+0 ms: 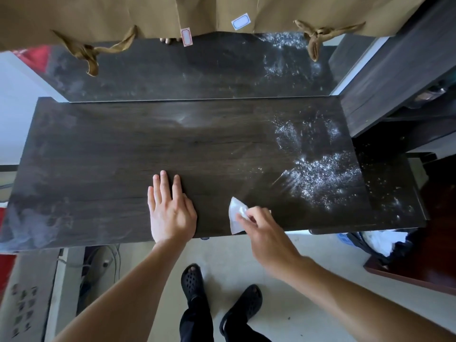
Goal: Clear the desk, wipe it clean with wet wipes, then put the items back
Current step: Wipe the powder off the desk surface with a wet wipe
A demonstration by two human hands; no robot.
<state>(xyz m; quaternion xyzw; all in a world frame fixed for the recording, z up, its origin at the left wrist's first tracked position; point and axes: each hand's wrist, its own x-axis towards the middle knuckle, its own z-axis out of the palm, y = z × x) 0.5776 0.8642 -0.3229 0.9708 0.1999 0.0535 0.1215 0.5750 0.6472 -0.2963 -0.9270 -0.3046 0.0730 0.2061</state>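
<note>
Head view: left hand (170, 213) spread flat on dark desk (98, 156); right hand (261, 228) pinches white wipe (236, 214) (crumpled).

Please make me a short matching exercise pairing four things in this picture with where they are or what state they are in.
Things:
1. left hand
2. wet wipe
3. white residue
4. black sandals

States:
A. scattered over the desk's right side
B. on the floor below the desk's near edge
C. lying flat, palm down, on the desk
D. pinched by the right hand

Pairs: 1-C, 2-D, 3-A, 4-B
</note>
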